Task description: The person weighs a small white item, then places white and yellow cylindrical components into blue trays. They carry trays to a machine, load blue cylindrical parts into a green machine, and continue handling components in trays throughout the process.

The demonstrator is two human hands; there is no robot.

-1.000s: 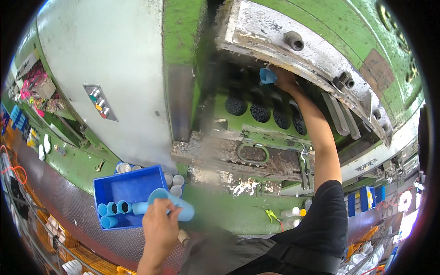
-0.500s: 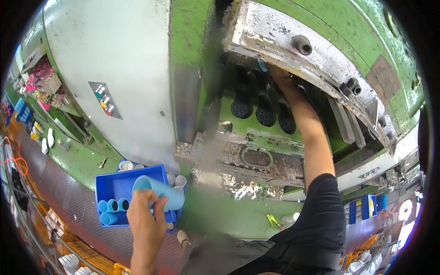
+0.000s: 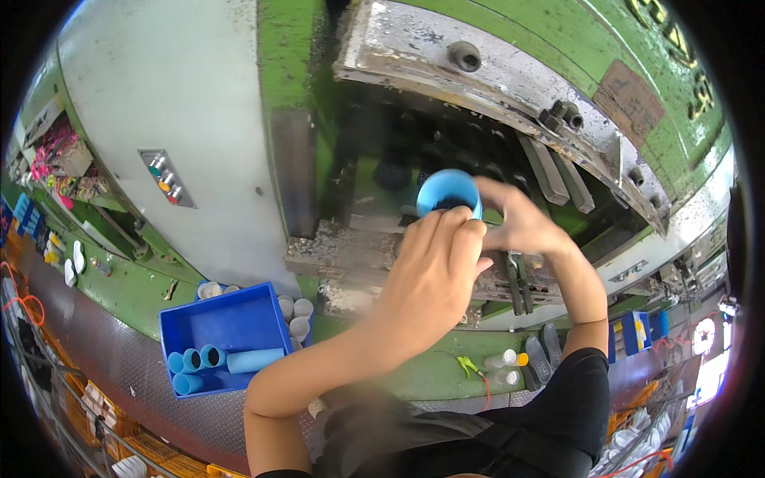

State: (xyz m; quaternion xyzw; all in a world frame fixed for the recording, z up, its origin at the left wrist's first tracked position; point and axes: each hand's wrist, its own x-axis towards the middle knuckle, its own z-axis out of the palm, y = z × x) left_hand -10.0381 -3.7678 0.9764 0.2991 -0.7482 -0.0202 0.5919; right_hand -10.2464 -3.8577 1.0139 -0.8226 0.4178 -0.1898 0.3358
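Observation:
In front of the machine's opening a light-blue tube [image 3: 440,188] is held with its round mouth facing me; inside it is dark. My left hand [image 3: 434,275] has its fingers closed over the near rim, the thumb out to the right. My right hand [image 3: 522,221] curves around the tube's right side, slightly blurred, its fingertips partly hidden. Just below the right hand is a dark two-armed metal tool [image 3: 518,283], perhaps pliers. Behind the tube, the shadowed machine opening [image 3: 374,127] shows round dark shapes.
A blue bin [image 3: 263,299] at lower left holds several light-blue tubes, one lying lengthwise [image 3: 255,360]. White cups [image 3: 300,327] stand beside it. A heavy bolted plate [image 3: 414,44] overhangs the opening. A green air gun [image 3: 468,365] and small bottles [image 3: 502,360] stand lower right.
My right hand has come out of the machine opening. My left hand has left the lower left and joined it at a tube. A tube now lies lengthwise in the bin.

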